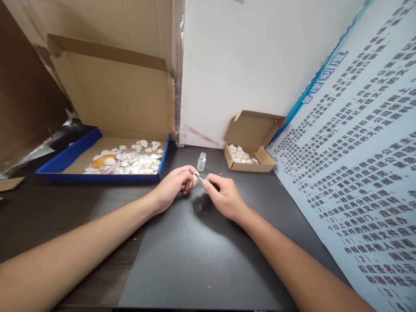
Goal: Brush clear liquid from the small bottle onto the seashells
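Note:
My left hand is closed around a small brownish-white seashell, held just above the dark grey mat. In my right hand is a thin small brush, pinched between thumb and fingers. Its dark tip meets the upper part of the shell. A small clear glass bottle with whitish contents stands upright right behind the shell, and no cap shows on it. My fingers hide part of the shell and most of the brush handle.
A blue-edged cardboard box of assorted seashells stands open at left. Behind the mat's right side, a smaller brown box holds more shells. A white panel rises behind, and a printed poster slants along the right. The grey mat covers the table's middle.

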`<state>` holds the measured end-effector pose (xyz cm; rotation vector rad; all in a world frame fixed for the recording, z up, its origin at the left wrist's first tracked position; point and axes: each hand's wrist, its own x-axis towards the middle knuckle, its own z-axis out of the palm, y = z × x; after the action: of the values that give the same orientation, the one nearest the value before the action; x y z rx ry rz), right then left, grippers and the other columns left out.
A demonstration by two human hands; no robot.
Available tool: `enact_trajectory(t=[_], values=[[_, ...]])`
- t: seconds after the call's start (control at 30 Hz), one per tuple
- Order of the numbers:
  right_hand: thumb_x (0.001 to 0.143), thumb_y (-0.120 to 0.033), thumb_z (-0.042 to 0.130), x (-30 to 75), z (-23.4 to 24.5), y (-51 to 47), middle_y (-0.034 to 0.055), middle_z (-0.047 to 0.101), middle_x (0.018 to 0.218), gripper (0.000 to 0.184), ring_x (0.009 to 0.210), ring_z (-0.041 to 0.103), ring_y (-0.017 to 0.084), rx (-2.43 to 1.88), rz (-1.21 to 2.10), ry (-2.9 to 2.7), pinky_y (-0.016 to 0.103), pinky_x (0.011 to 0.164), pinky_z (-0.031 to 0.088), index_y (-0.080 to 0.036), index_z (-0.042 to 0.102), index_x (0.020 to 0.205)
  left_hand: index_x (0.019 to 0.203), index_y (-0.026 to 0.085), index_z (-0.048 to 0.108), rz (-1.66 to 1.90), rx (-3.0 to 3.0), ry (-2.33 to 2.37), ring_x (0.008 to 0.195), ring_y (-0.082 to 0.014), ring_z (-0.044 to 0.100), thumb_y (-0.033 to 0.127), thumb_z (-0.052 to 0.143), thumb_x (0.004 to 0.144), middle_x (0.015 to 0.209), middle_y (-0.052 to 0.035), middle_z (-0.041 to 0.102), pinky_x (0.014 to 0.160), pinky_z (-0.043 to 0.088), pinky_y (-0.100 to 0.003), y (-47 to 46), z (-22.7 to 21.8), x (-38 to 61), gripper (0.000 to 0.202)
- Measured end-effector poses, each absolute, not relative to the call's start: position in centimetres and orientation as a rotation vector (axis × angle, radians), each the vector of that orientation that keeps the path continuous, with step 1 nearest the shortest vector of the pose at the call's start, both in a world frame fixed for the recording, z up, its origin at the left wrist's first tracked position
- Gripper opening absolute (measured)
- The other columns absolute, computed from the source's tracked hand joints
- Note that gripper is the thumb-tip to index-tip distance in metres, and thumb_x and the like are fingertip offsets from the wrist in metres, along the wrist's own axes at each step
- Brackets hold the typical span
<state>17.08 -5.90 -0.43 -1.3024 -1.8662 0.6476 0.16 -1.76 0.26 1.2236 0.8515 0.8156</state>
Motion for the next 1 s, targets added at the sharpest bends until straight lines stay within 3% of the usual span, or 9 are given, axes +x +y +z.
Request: enact_trajectory(t=[0.47,1.0], values=[[0.085,-0.03,0.052,17.22,0.01,-6.03,-0.0035,0.044,0.059,0.026,0.059,0.04,0.011,-1.412,0.531,-1.782,0.023,0.058,0.031,-0.019,0.048,0.062,0.069,0.018,0.048,0.798,1.35,0.831,0.055,-0.0112,0.03,0.02,0.048,0.07,0.06,0.0028,0.036,0.051,0.028,-0.023,-1.74,0.02,0.05,0.002],[0.084,-0.031,0.053,17.26,0.22,-6.12,-0.0043,0.041,0.057,0.028,0.056,0.037,0.01,-1.338,0.548,-1.853,0.024,0.057,0.03,-0.019,0.044,0.06,0.071,0.018,0.048,0.804,1.291,0.844,0.054,-0.0108,0.032,0.017,0.047,0.07,0.061,0.002,0.04,0.051,0.026,-0.023,-1.87,0.18,0.14,0.002]])
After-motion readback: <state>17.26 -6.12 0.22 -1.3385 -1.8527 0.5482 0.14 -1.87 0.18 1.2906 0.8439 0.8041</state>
